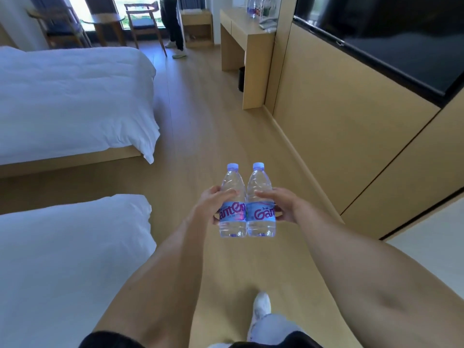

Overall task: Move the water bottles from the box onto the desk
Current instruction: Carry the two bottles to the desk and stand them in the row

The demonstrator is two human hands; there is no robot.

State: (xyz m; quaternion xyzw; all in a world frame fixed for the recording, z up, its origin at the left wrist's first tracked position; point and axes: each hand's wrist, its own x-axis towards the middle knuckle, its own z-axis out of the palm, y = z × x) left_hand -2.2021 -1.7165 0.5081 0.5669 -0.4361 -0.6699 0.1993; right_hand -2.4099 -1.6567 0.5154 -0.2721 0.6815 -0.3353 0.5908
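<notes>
- Two clear plastic water bottles with pale blue caps and blue labels are carried upright, side by side and touching, above the wooden floor (213,136).
- The left bottle (232,204) is grasped by the left hand (211,204).
- The right bottle (260,204) is grasped by the right hand (282,205).
- More bottles (254,6) are seen on the far light wooden desk (247,28).
- White beds (72,96) are seen on the left.

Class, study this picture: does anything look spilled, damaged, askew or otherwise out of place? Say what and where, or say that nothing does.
Nothing stands out. The left hand and right hand each hold an upright, capped bottle, left bottle and right bottle, side by side. More bottles stand on the desk. No spill shows on the floor.
</notes>
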